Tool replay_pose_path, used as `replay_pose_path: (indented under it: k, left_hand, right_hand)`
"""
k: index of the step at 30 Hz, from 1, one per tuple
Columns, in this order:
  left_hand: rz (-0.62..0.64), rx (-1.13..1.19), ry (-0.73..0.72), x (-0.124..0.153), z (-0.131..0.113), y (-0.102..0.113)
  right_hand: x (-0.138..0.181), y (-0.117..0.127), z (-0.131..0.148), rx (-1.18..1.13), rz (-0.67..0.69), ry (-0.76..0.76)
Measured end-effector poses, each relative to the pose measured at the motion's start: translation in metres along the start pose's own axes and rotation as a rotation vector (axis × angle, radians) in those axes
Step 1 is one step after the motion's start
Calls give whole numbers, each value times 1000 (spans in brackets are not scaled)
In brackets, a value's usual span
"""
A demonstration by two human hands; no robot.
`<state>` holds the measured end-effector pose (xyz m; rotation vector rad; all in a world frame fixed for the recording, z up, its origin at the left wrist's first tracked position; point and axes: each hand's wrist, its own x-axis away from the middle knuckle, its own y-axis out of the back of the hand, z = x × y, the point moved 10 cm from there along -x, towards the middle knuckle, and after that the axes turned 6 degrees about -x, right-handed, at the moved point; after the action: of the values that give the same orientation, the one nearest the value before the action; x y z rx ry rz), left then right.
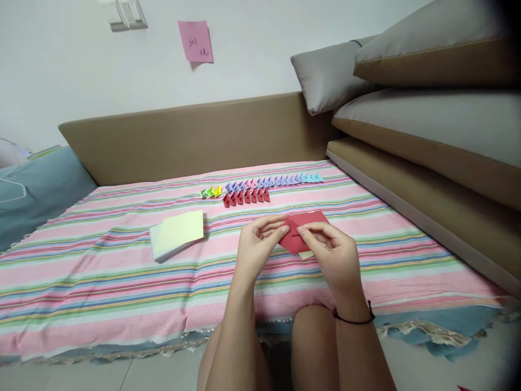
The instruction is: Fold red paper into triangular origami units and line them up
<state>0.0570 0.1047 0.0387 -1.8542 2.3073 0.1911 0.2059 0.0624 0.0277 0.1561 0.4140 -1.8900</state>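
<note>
Between my two hands is a red sheet of origami paper [293, 245], partly folded and held above the striped cloth. My left hand [260, 239] pinches its left corner between thumb and fingers. My right hand [334, 247] pinches the paper near its middle, thumb on a small fold. Behind it lies more red paper [313, 218], with a pale yellow corner [305, 254] showing below; whether these lie in one stack is hidden. Beyond my hands stand a short row of folded red paper pieces [247, 197] and a longer row of purple, pink and blue ones [280, 182].
A stack of pale yellow and white paper [179, 233] lies left of my hands on the striped cloth [122, 277]. Green and yellow folded pieces [210, 191] stand farther back. Grey-brown cushions [427, 125] are piled at the right. A brown backrest [195, 138] closes the far side.
</note>
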Motion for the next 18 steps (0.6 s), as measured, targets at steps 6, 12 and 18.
replay_pose_path:
  k: [6, 12, 18]
  left_hand:
    - [-18, 16, -1, 0, 0, 1]
    - [-12, 19, 19, 0, 1, 0]
    - [-64, 1, 46, 1, 3, 2]
  right_hand:
    - [2, 0, 5, 63, -39, 32]
    - [4, 3, 4, 95, -69, 29]
    - [5, 1, 3, 106, -62, 19]
